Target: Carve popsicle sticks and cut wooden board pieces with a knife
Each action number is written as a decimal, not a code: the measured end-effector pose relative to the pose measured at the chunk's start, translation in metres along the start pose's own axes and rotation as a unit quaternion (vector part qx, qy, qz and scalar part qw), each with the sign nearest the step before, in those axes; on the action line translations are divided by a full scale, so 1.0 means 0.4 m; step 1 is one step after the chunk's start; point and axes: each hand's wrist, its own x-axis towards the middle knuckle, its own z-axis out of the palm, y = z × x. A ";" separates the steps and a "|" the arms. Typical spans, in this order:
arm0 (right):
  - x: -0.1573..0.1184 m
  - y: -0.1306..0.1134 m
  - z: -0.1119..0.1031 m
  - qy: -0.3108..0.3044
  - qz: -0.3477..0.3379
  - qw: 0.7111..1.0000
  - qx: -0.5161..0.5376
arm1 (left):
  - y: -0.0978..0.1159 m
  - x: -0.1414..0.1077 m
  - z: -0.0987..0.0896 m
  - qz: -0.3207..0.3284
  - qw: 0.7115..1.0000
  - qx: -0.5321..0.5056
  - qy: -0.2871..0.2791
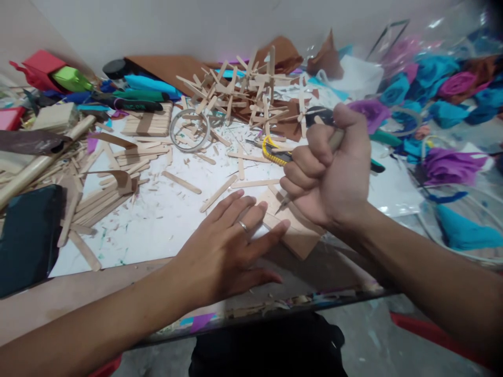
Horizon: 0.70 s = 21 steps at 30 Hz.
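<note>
Slightly right of the lower centre of the frame, a small tan board (303, 240) lies at a slant near the table's front edge. A slim pointed tool (283, 203) comes down over its upper left part; whether the tip touches the surface I cannot tell. The right hand (328, 170) is clenched around that tool in a fist, thumb uppermost. The left hand (226, 243), wearing a ring (243, 226), grasps nothing visible; it lies palm down with fingers spread, fingertips by the board's left side.

Above the hands, near the centre, a yellow utility cutter (275, 153) rests on the white paper (153, 230), among loose craft sticks (181, 182). To its left stands out a roll of clear tape (172, 128), and at upper centre rises a tangled heap of joined sticks (271, 73). Green-and-black pliers (137, 104) lie upper left, beyond a neat stack of sticks (147, 123). A dark smartphone (29, 238) occupies the left edge, while blue crepe-paper flowers (436, 73) and a purple one (454, 166) crowd the right side.
</note>
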 end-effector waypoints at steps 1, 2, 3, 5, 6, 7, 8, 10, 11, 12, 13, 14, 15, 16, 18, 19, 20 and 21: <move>0.000 -0.001 0.001 0.006 0.000 1.000 -0.003 | 0.000 0.000 -0.001 0.000 1.000 -0.003 -0.003; 0.000 -0.002 0.002 0.013 0.000 1.000 -0.006 | -0.001 0.001 -0.002 -0.001 1.000 -0.004 -0.006; 0.000 -0.003 0.003 0.019 0.000 1.000 -0.008 | -0.001 0.001 -0.003 -0.001 1.000 -0.005 -0.008; 0.000 -0.004 0.003 0.029 0.001 1.000 -0.010 | -0.002 0.002 -0.006 -0.002 1.000 -0.003 -0.013; 0.001 -0.004 0.002 0.031 0.001 0.999 -0.011 | -0.002 0.003 -0.007 -0.002 1.000 -0.002 -0.014; 0.002 -0.004 0.001 0.033 0.001 0.999 -0.012 | -0.002 0.003 -0.007 -0.002 1.000 -0.001 -0.013; 0.003 -0.003 -0.001 0.034 -0.001 0.999 -0.012 | -0.003 0.003 -0.007 -0.003 1.000 -0.001 -0.011; 0.005 -0.002 -0.005 0.036 -0.002 0.999 -0.013 | -0.005 0.003 -0.006 -0.002 1.000 -0.001 -0.007; 0.006 -0.001 -0.007 0.037 -0.002 0.999 -0.014 | -0.005 0.002 -0.005 -0.001 1.000 -0.002 -0.006; 0.007 -0.001 -0.009 0.039 -0.002 0.999 -0.016 | -0.006 0.001 -0.004 -0.001 1.000 -0.003 -0.005; 0.008 0.000 -0.011 0.039 -0.001 0.999 -0.017 | -0.005 0.000 -0.004 0.000 1.000 -0.003 -0.005; 0.009 0.000 -0.013 0.039 -0.001 0.999 -0.017 | -0.005 0.000 -0.004 -0.001 1.000 -0.002 -0.007; 0.009 0.000 -0.015 0.039 0.000 0.999 -0.017 | -0.005 -0.001 -0.004 -0.001 1.000 -0.001 -0.008; 0.010 0.000 -0.016 0.037 0.001 0.999 -0.018 | -0.004 -0.002 -0.004 -0.002 1.000 -0.001 -0.009; 0.012 -0.001 -0.019 0.033 0.002 0.999 -0.018 | -0.003 -0.004 -0.005 -0.003 1.000 0.002 -0.014; 0.013 -0.001 -0.020 0.031 0.002 0.999 -0.018 | -0.004 -0.004 -0.005 -0.003 1.000 0.003 -0.018; 0.014 -0.001 -0.020 0.029 0.002 0.999 -0.019 | -0.004 -0.004 -0.006 -0.003 1.000 0.004 -0.019; 0.015 -0.001 -0.020 0.027 0.003 0.999 -0.020 | -0.004 -0.004 -0.006 -0.003 1.000 0.004 -0.022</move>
